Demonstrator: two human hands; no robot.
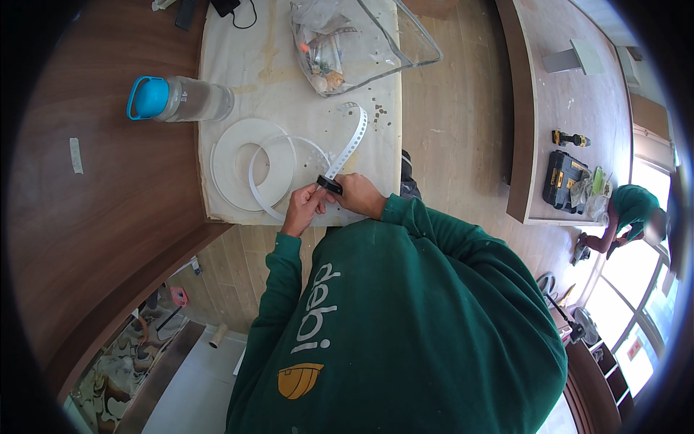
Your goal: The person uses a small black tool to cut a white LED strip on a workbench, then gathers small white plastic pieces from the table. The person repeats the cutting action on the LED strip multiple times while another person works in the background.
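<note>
My left hand [304, 207] is closed in a pinch on a white strip at the near edge of the table. Beside it my right hand [360, 194] grips a small black hand punch [330, 184], partly hidden by the fingers. From the punch the white strip [350, 150] runs away from me, dotted with a row of round holes, and curls at its far end. A thinner loop of the strip [252, 176] bends beside a flat white roll [230, 148], which lies to the left of my hands.
A clear bottle with a blue lid [195, 100] lies left. Beyond my hands sit a transparent zip bag [340, 61] and scattered small brown discs [379, 114]. A drill [571, 138] and black case [566, 182] rest on the right-hand bench; another person [636, 213] crouches nearby.
</note>
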